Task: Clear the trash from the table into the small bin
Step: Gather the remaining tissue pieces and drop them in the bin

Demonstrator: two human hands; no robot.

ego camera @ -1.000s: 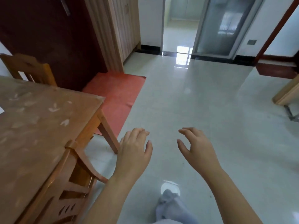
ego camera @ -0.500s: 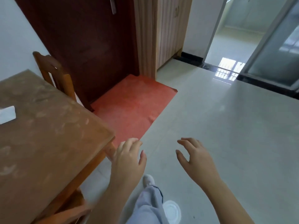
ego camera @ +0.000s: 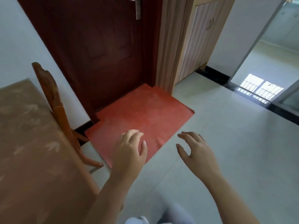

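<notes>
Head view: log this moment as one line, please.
left hand: open, empty | right hand: open, empty | both held above floor beside brown wooden table | trash, small bin: not in view

The worn brown wooden table (ego camera: 32,143) runs off the left and bottom edges. Behind its far corner, the orange-brown wooden chair (ego camera: 50,94) shows only its back and legs. Right of the table, a blurred pale-grey trouser leg (ego camera: 176,213) is cut by the bottom edge.

Counter (ego camera: 32,143): brown, with pale leaf-like marks. Chair (ego camera: 53,101): orange-brown wood. Door (ego camera: 100,46): dark red-brown, with a silver handle (ego camera: 137,7). Mat (ego camera: 139,120): red-orange. Floor (ego camera: 226,151): glossy off-white tile. Cabinet (ego camera: 194,46): light wood, striped.
</notes>
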